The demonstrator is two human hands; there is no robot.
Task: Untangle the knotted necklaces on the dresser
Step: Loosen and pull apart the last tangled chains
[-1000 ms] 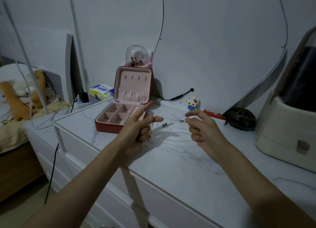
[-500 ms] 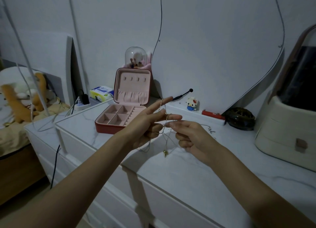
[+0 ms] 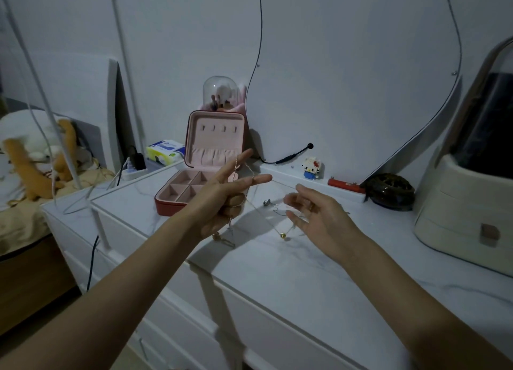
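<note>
Two bare hands reach over a white marble-look dresser [image 3: 291,281] with thin chain necklaces [image 3: 266,219] strung between them above its top. The left hand [image 3: 224,203] is raised near the centre, index and middle fingers straight and spread toward 1 o'clock, lower fingers curled round a bunch of chain; more chain drapes over the straight fingers and hangs below the palm. From there one strand sags toward 4 o'clock to a small gold bead pendant [image 3: 283,235], then rises to the right hand [image 3: 319,217], whose fingers are loosely spread and blurred; whether they pinch the strand cannot be told. Behind the left hand, at 11 o'clock, an open pink jewelry box [image 3: 194,186] stands with its lid upright; the hand hides part of its tray. Further back sit a clear-domed brush holder [image 3: 220,95] and a tissue pack [image 3: 165,152]. At 1 o'clock of the right hand a small block figure [image 3: 311,167] stands beside a red bar [image 3: 345,189] and a dark round dish [image 3: 391,190]. A cream cabinet [image 3: 469,203] fills the 3 o'clock edge. Plush toys [image 3: 36,158] lie on a bed at 9 o'clock.
</note>
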